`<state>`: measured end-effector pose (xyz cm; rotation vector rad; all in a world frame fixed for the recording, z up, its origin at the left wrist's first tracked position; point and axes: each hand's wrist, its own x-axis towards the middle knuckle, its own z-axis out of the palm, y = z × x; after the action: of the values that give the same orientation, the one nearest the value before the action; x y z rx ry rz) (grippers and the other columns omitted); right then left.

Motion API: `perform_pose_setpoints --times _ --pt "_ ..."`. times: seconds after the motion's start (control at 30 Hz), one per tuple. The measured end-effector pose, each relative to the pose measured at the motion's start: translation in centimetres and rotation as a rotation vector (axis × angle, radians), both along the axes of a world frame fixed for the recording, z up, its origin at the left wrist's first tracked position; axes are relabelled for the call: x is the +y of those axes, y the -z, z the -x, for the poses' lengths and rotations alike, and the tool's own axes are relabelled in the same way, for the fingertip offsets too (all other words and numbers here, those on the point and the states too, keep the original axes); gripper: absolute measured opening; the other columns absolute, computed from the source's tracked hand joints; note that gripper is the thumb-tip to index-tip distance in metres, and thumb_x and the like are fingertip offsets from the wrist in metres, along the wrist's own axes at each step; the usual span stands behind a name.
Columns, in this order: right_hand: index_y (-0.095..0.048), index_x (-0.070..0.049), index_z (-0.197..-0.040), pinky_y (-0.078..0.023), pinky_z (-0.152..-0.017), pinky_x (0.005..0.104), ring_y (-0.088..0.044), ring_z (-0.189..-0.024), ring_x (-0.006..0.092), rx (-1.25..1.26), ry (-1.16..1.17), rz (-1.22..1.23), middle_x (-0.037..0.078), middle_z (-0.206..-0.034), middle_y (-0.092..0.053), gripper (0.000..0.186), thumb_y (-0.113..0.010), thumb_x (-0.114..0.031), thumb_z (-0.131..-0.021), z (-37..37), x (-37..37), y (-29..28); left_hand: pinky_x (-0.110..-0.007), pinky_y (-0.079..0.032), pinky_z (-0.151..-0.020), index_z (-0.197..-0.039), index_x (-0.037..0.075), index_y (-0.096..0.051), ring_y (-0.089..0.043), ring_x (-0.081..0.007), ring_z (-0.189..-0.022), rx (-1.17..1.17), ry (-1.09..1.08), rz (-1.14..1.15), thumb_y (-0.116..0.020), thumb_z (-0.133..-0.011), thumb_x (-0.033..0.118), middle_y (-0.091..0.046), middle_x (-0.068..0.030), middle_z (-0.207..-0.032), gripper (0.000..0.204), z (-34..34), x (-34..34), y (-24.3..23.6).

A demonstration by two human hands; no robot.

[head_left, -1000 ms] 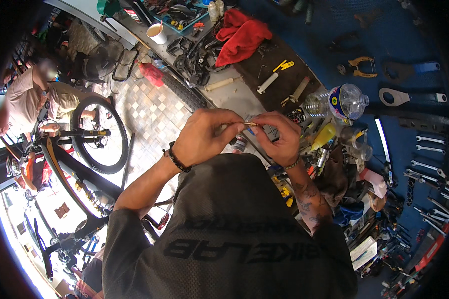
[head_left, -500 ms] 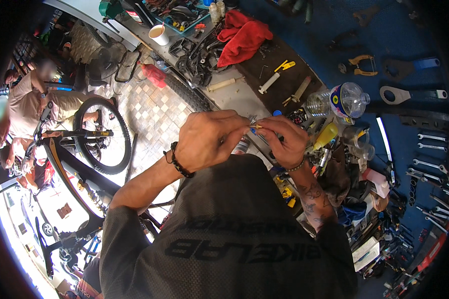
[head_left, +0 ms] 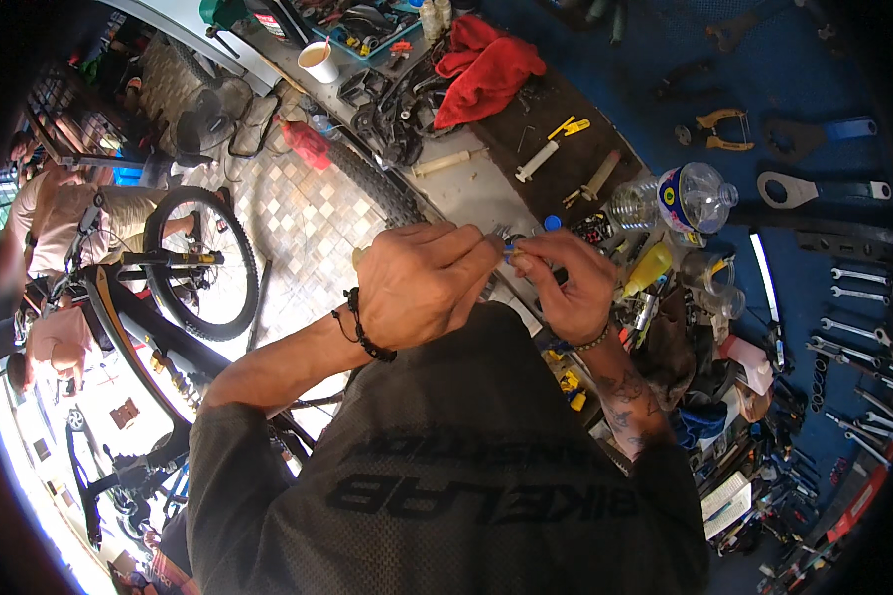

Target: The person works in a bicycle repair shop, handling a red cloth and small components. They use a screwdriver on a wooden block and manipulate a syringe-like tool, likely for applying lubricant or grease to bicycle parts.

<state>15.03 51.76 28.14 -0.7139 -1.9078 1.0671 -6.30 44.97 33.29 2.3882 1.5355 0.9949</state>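
Observation:
My left hand (head_left: 422,283) and my right hand (head_left: 566,288) meet in front of my chest. Their fingertips pinch a small metal part (head_left: 506,241) with a blue and yellow bit between them. Much of the part is hidden by my fingers. A black bead bracelet sits on my left wrist. Just beyond my hands a bicycle tyre (head_left: 372,183) runs along the edge of the workbench (head_left: 476,188).
The workbench holds a red rag (head_left: 486,64), a clear plastic bottle (head_left: 675,198), a yellow squeeze bottle (head_left: 645,270), a paper cup (head_left: 318,59) and several hand tools. Spanners hang on the blue wall (head_left: 853,297) at right. A black bicycle (head_left: 159,297) and seated people (head_left: 50,228) are at left on the tiled floor.
My hands have shifted slightly lower and right while staying together on the small part. The people by the bicycle have moved a little.

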Motion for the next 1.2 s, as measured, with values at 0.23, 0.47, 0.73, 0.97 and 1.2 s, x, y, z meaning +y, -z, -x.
perform_pose_setpoints --times 0.23,0.47,0.73,0.97,1.2 --pt "-0.071 0.003 -0.102 -0.056 -0.073 0.0329 -0.073 -0.079 0.0259 -0.019 -0.07 0.427 0.013 -0.087 -0.073 0.011 -0.074 0.0 -0.092 -0.3 -0.6 1.0 -0.037 -0.055 -0.062 -0.106 0.004 -0.074 -0.068 -0.0285 -0.071 0.043 0.047 0.04 -0.075 -0.084 0.009 -0.065 -0.0075 -0.082 0.023 0.5 -0.3 1.2" --pt "-0.07 -0.003 -0.103 -0.055 -0.076 0.0398 -0.069 -0.087 0.0286 -0.264 -0.229 -0.492 0.009 -0.097 -0.067 0.022 -0.077 -0.003 -0.083 -0.1 2.5 -0.6 -0.031 -0.055 -0.069 -0.107 -0.003 -0.073 -0.072 -0.015 -0.08 -0.65 0.175 0.844 -0.067 -0.103 0.014 -0.076 -0.0099 -0.089 0.018 2.0 1.0 1.4" --pt "-0.067 -0.001 -0.096 -0.052 -0.071 0.04 -0.066 -0.079 0.0301 -0.298 -0.272 -0.456 0.011 -0.089 -0.064 0.011 -0.072 -0.007 -0.088 -0.1 2.8 -2.1 -0.035 -0.056 -0.066 -0.101 0.0 -0.075 -0.074 -0.0257 -0.074 -0.34 0.166 0.397 -0.069 -0.097 0.006 -0.075 -0.0132 -0.09 0.009 1.8 0.8 0.6" --pt "-0.061 0.003 -0.091 -0.05 -0.063 0.037 -0.064 -0.067 0.027 -0.231 -0.184 0.129 0.014 -0.079 -0.06 0.02 -0.061 -0.013 -0.103 0.9 0.4 -2.2 -0.039 -0.054 -0.056 -0.1 0.006 -0.073 -0.071 -0.0305 -0.068 -0.152 -0.039 0.274 -0.072 -0.092 0.006 -0.069 -0.0099 -0.082 0.008 0.1 -0.7 0.8" --pt "-0.06 0.002 -0.092 -0.049 -0.065 0.0348 -0.062 -0.067 0.0223 -0.207 -0.181 0.527 0.011 -0.08 -0.06 0.027 -0.057 -0.019 -0.107 0.9 -1.0 0.7 -0.042 -0.055 -0.06 -0.099 0.008 -0.071 -0.069 -0.0307 -0.069 -0.069 -0.056 0.225 -0.073 -0.09 0.008 -0.065 -0.0077 -0.081 0.01 -0.4 -1.3 2.9"
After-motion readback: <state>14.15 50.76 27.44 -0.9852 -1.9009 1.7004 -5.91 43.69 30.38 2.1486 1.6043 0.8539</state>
